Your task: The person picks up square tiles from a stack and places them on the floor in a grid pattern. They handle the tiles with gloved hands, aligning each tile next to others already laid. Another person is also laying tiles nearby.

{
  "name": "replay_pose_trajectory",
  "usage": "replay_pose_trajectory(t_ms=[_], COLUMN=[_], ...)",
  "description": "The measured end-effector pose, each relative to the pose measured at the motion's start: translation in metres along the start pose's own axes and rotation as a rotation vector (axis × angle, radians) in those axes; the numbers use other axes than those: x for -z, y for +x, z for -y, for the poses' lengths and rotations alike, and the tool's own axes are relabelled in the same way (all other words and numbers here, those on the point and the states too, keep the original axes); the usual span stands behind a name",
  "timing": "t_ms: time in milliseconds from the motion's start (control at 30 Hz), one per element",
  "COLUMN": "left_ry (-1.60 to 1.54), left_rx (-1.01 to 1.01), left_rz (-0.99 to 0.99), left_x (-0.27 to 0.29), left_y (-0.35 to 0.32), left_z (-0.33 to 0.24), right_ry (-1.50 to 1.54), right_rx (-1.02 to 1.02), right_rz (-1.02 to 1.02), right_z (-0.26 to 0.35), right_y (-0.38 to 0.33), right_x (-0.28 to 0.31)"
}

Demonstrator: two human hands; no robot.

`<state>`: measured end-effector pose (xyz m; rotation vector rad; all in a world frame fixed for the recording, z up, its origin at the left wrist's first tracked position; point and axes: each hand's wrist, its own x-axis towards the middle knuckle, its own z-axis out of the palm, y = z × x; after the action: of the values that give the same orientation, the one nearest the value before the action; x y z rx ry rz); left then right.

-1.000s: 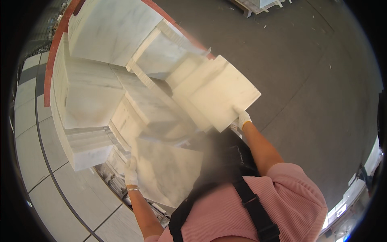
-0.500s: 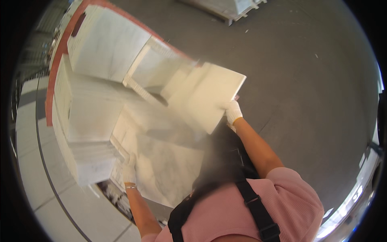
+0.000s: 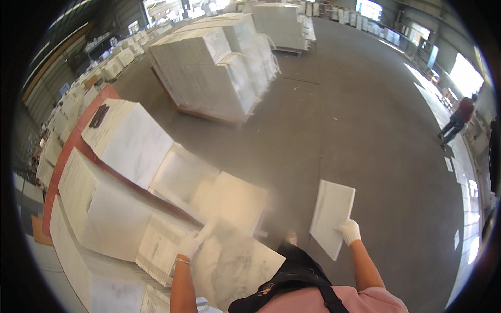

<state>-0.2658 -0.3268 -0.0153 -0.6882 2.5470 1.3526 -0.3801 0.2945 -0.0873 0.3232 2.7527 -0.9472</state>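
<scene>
My right hand (image 3: 348, 230), in a white glove, grips the edge of a flat white marble tile (image 3: 333, 214), held tilted over the floor on my right. My left hand (image 3: 190, 245), also gloved, is at the upright edges of a row of stacked tiles (image 3: 159, 248). Its fingers look stretched out, though their tips blend into the pale stone. Beside it lies a grey-veined marble tile (image 3: 235, 263), in front of my body. Just beyond, a blurred cream-white tile (image 3: 229, 201) rests against the stacks.
A red frame (image 3: 78, 141) edges the stepped tile stacks (image 3: 117, 224) on my left. Ahead stands a large pallet load of stone blocks (image 3: 203, 68), with another stack (image 3: 279, 26) behind it. A person (image 3: 459, 117) is far right on the grey floor (image 3: 376, 135).
My right hand has swung right with the tile, away from the stacks and over the floor. My left hand remains by the stacked tiles. The view has tilted up, showing more of the hall.
</scene>
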Motion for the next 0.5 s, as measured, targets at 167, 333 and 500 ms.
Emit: replay_pose_trajectory(t_ms=[167, 333, 500], left_ry=[0.319, 0.21, 0.146], left_rx=[-0.071, -0.173, -0.343], left_rz=[0.102, 0.284, 0.392], left_x=[-0.054, -0.131, -0.272], left_y=[0.058, 0.087, 0.08], left_z=[-0.043, -0.13, -0.238], right_ry=[-0.337, -0.311, -0.131], right_rx=[-0.332, -0.673, -0.875], right_rz=[0.025, 0.142, 0.31], right_z=[-0.104, -0.22, -0.319], right_y=[-0.112, -0.244, -0.359], right_x=[0.051, 0.038, -0.006])
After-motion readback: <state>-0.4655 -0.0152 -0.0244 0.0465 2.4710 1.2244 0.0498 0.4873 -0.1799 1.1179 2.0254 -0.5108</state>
